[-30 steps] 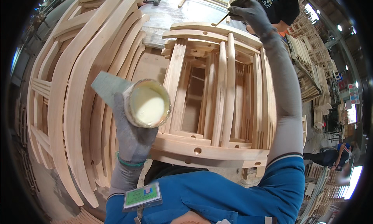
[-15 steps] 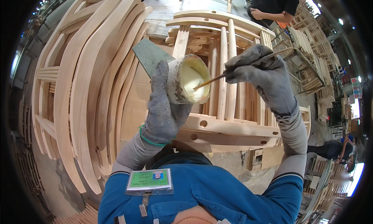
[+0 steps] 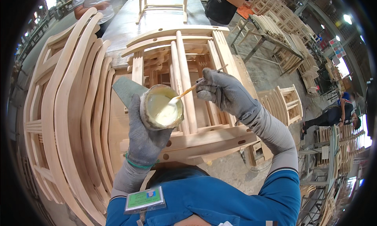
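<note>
The left hand point(image 3: 146, 141), in a grey glove, is curled around a round, stained, off-white cup point(image 3: 146, 120) containing creamy-white paste point(image 3: 165, 116). A flat grey-green plate point(image 3: 129, 91) projects beside the cup. The right hand point(image 3: 223, 92), also grey-gloved, has its fingers closed on a thin wooden stick point(image 3: 190, 90); the stick's white-coated tip is inside the cup. The cup is above a pale wooden slatted frame point(image 3: 204, 136).

A white-shirted person point(image 3: 93, 1) and a black-shirted person point(image 3: 223, 11) flank a silver-topped table point(image 3: 168, 18).
</note>
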The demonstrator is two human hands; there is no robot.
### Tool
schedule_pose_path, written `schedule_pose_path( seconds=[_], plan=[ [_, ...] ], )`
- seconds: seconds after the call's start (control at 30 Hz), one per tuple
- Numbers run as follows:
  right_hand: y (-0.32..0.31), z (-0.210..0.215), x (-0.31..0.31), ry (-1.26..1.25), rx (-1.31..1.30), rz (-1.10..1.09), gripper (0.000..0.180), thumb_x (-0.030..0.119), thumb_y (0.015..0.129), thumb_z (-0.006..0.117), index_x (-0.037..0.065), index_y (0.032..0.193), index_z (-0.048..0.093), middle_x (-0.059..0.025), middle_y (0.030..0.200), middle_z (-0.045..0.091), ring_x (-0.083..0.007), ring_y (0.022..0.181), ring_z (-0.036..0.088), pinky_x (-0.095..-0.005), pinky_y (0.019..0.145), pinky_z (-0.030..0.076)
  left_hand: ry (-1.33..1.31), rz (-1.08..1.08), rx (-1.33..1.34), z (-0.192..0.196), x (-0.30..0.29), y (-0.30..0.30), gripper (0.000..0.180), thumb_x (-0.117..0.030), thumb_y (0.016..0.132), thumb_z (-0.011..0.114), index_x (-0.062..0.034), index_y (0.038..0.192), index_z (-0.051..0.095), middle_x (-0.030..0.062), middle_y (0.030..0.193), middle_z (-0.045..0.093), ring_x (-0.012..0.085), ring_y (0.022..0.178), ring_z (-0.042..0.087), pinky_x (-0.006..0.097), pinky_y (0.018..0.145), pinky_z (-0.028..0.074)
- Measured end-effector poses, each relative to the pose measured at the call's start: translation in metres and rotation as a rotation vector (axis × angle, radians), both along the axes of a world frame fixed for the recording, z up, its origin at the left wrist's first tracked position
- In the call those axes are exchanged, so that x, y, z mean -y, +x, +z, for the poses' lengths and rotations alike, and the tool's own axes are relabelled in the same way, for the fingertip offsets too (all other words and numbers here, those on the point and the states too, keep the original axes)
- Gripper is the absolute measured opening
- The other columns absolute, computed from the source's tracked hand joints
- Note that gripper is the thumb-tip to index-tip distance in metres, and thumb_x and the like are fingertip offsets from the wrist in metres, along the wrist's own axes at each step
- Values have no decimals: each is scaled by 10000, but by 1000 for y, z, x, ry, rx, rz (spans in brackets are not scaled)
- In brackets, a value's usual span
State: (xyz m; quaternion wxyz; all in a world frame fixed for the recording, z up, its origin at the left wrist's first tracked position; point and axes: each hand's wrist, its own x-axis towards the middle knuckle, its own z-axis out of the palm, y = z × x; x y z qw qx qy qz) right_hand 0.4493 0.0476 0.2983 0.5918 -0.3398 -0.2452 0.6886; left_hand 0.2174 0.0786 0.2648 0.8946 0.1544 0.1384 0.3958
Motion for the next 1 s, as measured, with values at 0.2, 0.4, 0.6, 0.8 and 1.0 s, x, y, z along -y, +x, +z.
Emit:
schedule_pose_path(
  seconds=[0.2, 0.4, 0.6, 0.8, 1.0],
  plan=[
    [121, 27, -79, 210, 363, -414, 233, 194, 924, 533, -28, 983, 565, -142, 832, 636, -192, 692, 658, -266, 638, 589, -6, 140, -79, 9, -5, 6, 524, -507, 944, 331, -117, 1277, 436, 135, 1181, 534, 294, 1036, 573, 469, 880, 499],
    [239, 31, -156, 187, 834, -808, 244, 136, 774, 716, -49, 811, 561, -156, 746, 637, -216, 606, 652, -317, 498, 585, 335, 407, -437, -5, -13, 3, 496, -482, 940, 377, -113, 1265, 445, 131, 1166, 531, 285, 1035, 564, 447, 878, 500],
    [251, 13, -198, 115, 873, -819, 241, 123, 749, 734, -60, 797, 584, -149, 726, 636, -219, 577, 647, -318, 474, 585, 122, 417, -283, -3, -21, -7, 458, -432, 946, 409, -120, 1281, 424, 122, 1197, 509, 275, 1063, 547, 454, 888, 494],
    [253, 8, -209, 107, 950, -835, 227, 136, 749, 731, -41, 796, 598, -140, 742, 646, -215, 587, 657, -314, 464, 578, 164, 483, -312, -7, -24, -7, 456, -429, 950, 403, -119, 1284, 421, 117, 1198, 510, 268, 1064, 547, 448, 889, 495],
    [253, 6, -231, 288, 1729, -784, 264, 241, 790, 692, 3, 851, 595, -99, 750, 651, -178, 597, 629, -302, 550, 556, 203, 454, -305, -9, -26, -6, 459, -422, 956, 392, -112, 1294, 411, 117, 1209, 503, 266, 1076, 542, 447, 892, 496]
  ],
)
